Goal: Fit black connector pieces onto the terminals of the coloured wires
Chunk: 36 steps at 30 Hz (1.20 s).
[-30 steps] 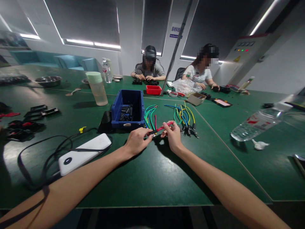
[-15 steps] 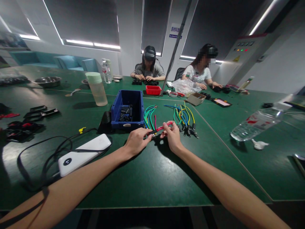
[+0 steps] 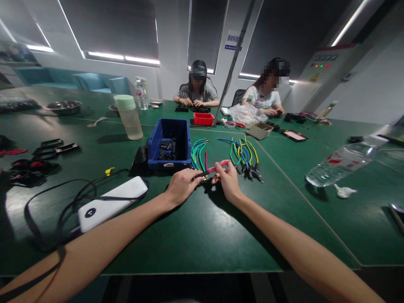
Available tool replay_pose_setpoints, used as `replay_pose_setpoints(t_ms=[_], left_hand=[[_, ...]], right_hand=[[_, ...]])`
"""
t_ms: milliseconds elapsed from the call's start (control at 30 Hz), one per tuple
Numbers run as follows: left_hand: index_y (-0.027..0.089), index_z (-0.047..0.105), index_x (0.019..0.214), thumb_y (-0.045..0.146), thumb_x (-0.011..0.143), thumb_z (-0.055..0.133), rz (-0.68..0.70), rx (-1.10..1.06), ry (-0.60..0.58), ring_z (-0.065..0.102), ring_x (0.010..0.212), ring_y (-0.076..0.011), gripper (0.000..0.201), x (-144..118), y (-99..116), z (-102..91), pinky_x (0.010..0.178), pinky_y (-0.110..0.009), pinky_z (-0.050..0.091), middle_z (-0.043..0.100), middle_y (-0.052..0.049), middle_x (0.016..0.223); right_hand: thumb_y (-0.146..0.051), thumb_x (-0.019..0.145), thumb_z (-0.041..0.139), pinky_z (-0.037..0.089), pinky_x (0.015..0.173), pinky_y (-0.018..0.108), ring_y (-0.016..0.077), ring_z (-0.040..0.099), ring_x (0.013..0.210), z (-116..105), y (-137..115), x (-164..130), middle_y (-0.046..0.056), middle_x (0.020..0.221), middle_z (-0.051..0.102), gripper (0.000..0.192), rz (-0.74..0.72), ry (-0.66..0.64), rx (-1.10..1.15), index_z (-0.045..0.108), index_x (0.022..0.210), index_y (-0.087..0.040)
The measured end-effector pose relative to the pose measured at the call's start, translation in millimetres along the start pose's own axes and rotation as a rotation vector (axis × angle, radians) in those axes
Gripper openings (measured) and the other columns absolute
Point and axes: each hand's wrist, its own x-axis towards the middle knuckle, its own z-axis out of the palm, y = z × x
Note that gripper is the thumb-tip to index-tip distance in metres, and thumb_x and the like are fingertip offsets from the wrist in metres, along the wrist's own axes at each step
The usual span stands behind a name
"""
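Both of my hands hold one short red wire (image 3: 217, 167) just above the green table (image 3: 195, 235). My left hand (image 3: 181, 186) pinches its near end, where a small black piece sits on the wire. My right hand (image 3: 227, 181) grips the wire's red length further along. Just beyond my fingers lies a bundle of green and blue wires (image 3: 198, 152), and to its right a second bundle of blue, yellow and green wires (image 3: 243, 155) with black ends. A blue bin (image 3: 170, 144) with several small black parts stands behind my left hand.
A white power bank (image 3: 110, 203) with black cables lies at the left. A pale green cup (image 3: 128, 116) stands behind the bin. A water bottle (image 3: 339, 163) lies at the right. Two people sit working at the table's far side, near a red tray (image 3: 203, 119).
Hardly anything differs. My hands stay on the red wire with only slight finger shifts. The person at the far right has drawn a hand in a little.
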Motion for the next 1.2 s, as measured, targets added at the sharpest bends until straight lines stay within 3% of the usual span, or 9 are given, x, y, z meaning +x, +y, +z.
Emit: replay_pose_setpoints(t_ms=[1200], left_hand=[[0.017,0.066,0.103,0.033,0.087,0.055,0.024,-0.04,0.028,0.064,0.086,-0.0177,0.024,0.0,-2.1,0.7,0.079,-0.03,0.049,0.07,-0.006,0.094]], right_hand=[[-0.047,0.076,0.063,0.039,0.037,0.019,0.0095,0.054,0.036,2.8,-3.9,-3.9,-0.005,0.059,0.064,0.033,0.017,0.003,-0.041,0.04,0.083,-0.023]])
